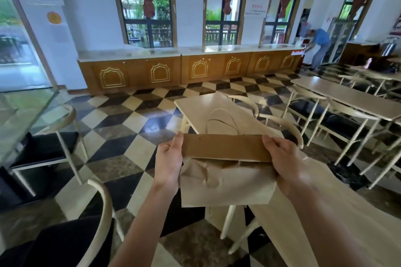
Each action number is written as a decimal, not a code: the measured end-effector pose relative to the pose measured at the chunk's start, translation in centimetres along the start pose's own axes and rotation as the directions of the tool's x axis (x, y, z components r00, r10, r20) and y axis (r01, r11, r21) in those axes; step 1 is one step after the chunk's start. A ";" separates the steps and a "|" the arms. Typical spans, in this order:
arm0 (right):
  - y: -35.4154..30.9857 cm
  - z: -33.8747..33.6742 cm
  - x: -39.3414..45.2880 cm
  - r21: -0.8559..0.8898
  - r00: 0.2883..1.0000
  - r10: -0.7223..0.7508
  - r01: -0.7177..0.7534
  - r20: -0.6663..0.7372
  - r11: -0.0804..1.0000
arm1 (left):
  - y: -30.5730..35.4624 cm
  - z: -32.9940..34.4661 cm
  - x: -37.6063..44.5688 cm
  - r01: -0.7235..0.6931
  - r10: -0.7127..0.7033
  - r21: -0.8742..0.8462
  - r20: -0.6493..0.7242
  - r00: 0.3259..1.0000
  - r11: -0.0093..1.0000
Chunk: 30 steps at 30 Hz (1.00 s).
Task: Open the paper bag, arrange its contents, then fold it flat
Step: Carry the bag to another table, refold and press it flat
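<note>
The paper bag is held in the air above the floor, between 2 tables, mouth pulled apart. The left hand pinches 1 end of the far wall; the right hand pinches the other end. Step in hand appears to be opening. Contents are not visible. Next move likely calls for resting the bag on the nearby table before reaching inside.
</note>
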State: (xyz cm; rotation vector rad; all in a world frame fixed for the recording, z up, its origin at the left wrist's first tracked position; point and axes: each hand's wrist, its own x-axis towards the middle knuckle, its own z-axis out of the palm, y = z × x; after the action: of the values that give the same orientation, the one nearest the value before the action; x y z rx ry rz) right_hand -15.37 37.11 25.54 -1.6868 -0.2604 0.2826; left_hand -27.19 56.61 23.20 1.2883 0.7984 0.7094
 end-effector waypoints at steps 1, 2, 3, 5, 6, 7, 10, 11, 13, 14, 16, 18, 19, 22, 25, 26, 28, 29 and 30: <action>0.0 0.8 0.6 -0.013 1.000 -0.011 0.011 0.007 1.000 | 0.0 -0.4 0.8 -0.001 0.001 0.000 -0.012 1.000 1.000; 0.1 1.6 1.2 -0.025 1.000 -0.021 0.021 0.012 0.999 | -0.1 -0.7 1.6 -0.004 0.004 0.007 -0.021 1.000 1.000; 0.1 2.4 1.9 -0.033 0.999 -0.031 0.031 0.018 0.999 | -0.1 -1.0 2.5 -0.009 0.010 0.015 -0.024 1.000 1.000; 0.0 4.0 3.3 -0.043 0.999 -0.039 0.041 0.031 0.998 | -0.2 -1.4 4.5 -0.030 0.030 0.030 -0.017 0.999 0.999; 0.1 4.7 4.1 -0.047 0.999 -0.036 0.038 0.036 0.998 | -0.3 -1.5 5.5 -0.033 0.034 0.041 -0.010 0.999 0.999; 0.1 5.4 5.0 -0.049 0.999 -0.032 0.034 0.036 0.998 | -0.4 -1.5 6.6 -0.032 0.032 0.055 -0.008 0.999 0.998; 0.6 7.2 8.3 -0.049 0.999 -0.031 0.033 0.028 0.998 | -0.5 -1.1 10.1 -0.019 0.020 0.062 -0.013 1.000 0.998; 0.7 7.9 9.5 -0.045 0.999 -0.032 0.033 0.033 0.998 | -0.5 -0.9 11.4 -0.011 0.012 0.062 -0.020 1.000 0.998; 0.9 9.1 12.3 -0.021 0.999 -0.023 0.024 0.046 0.999 | -0.5 -0.2 14.2 0.008 -0.006 0.080 -0.024 1.000 0.997; 1.0 9.6 13.9 -0.011 0.999 -0.019 0.020 0.051 1.000 | -0.5 0.2 15.8 0.010 -0.009 0.090 -0.017 1.000 0.996; 1.1 10.8 17.3 -0.004 0.998 -0.015 0.015 0.055 1.000 | -0.2 1.2 19.1 0.003 -0.003 0.107 -0.006 1.000 0.994; 1.0 11.9 20.9 -0.001 0.999 -0.001 0.001 0.040 1.000 | 0.2 2.5 22.6 -0.002 0.002 0.121 -0.004 1.000 0.993; 1.0 12.5 22.8 0.007 0.999 0.008 -0.008 0.032 1.000 | 0.4 3.2 24.4 -0.005 0.006 0.133 -0.004 1.000 0.991; 0.8 14.1 28.2 0.029 0.999 0.023 -0.024 0.030 0.999 | 0.9 5.3 29.9 -0.021 0.020 0.169 0.005 1.000 0.985; 0.6 15.7 33.2 -0.005 0.999 0.023 -0.023 0.038 1.000 | 1.1 6.8 34.7 -0.019 0.017 0.189 0.012 1.000 0.982; 0.6 16.2 34.6 -0.017 0.999 0.023 -0.022 0.035 1.000 | 1.1 7.2 36.1 -0.011 0.010 0.199 0.008 1.000 0.980; 0.6 17.3 37.1 -0.028 0.999 0.030 -0.029 0.034 0.999 | 1.1 8.0 38.9 -0.009 0.009 0.199 0.002 1.000 0.980; 0.5 17.7 38.4 -0.033 0.999 0.035 -0.033 0.038 0.999 | 1.1 8.4 40.3 -0.007 0.007 0.197 -0.001 1.000 0.980; 0.5 18.2 39.7 -0.038 0.998 0.038 -0.037 0.042 0.999 | 1.1 8.9 41.8 -0.001 0.002 0.196 -0.003 1.000 0.981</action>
State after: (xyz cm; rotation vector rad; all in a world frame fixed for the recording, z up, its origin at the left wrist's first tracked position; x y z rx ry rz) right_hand 15.97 67.14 21.33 -1.7253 -0.2676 0.3438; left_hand 3.25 86.46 20.38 1.4656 0.8872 0.6457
